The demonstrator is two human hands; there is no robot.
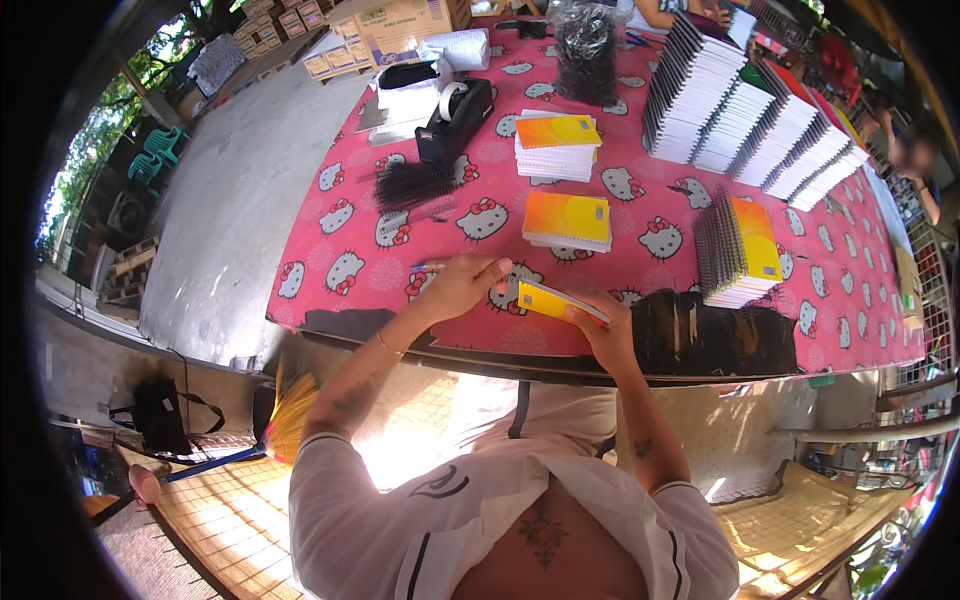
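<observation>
Yellow-orange notebook (pixel 549 300), tilted, thin

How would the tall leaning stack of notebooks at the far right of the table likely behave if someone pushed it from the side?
The leaning stack of notebooks would probably slide apart rather than move as one block, since it already slants. It looks heavy for its footprint, being many notebooks deep. The neighbouring stacks lean against one another, so a push might shift them too.
</observation>
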